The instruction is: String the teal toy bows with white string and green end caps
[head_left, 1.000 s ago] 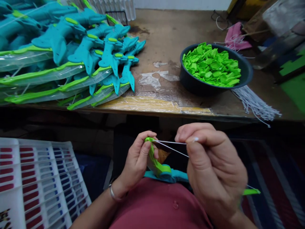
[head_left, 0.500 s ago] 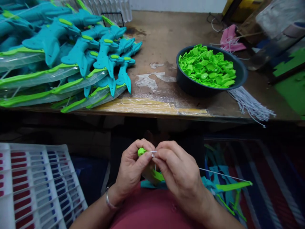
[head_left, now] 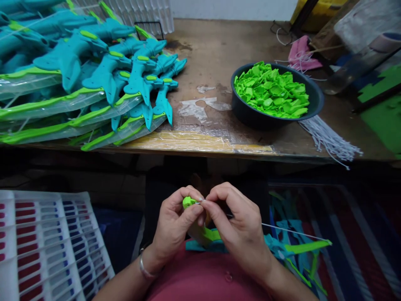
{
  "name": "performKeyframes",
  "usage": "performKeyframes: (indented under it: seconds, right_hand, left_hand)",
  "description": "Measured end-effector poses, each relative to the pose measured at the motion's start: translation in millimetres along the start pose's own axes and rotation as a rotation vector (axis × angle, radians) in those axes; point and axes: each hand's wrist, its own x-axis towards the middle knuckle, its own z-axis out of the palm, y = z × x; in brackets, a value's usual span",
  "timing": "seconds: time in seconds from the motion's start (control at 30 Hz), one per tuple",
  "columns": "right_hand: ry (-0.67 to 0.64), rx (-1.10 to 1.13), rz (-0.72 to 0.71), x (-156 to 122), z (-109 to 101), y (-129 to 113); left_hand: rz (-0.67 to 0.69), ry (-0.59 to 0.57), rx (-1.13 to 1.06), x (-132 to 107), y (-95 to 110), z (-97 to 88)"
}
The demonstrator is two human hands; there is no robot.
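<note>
A teal and green toy bow lies across my lap. My left hand is closed round its green limb tip, thumb and forefinger pressed on it. My right hand pinches a thin white string right at that tip, fingers closed. The string runs off to the right to the bow's other green tip. The two hands touch each other at the limb tip.
On the wooden table above my lap lies a pile of finished teal and green bows at the left, a dark bowl of small green plastic parts, and a bundle of white strings. A white tray stands low at the left.
My right hand, first held apart to the right with the string pulled taut, has come in to the limb tip. Both hands now sit together, a little lower.
</note>
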Motion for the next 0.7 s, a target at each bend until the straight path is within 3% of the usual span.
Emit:
performKeyframes:
  seconds: [0.2,0.47,0.53,0.6,0.7]
  right_hand:
    - [-0.009,-0.117,-0.16,-4,3,5]
    - [-0.129,0.03,0.052,-3,-7,1]
    - [-0.115,-0.001,-0.029,-1,-9,3]
    - [-0.103,-0.051,-0.197,2,-11,5]
    - [-0.162,-0.069,-0.399,9,-15,9]
  left_hand:
    - [-0.056,0.067,0.032,0,1,0.5]
    - [-0.084,0.026,0.035,2,3,-0.8]
    - [-0.108,0.041,0.069,2,4,-0.6]
    - [-0.123,0.054,0.102,1,4,-0.8]
    - [-0.123,0.031,0.117,1,4,-2.7]
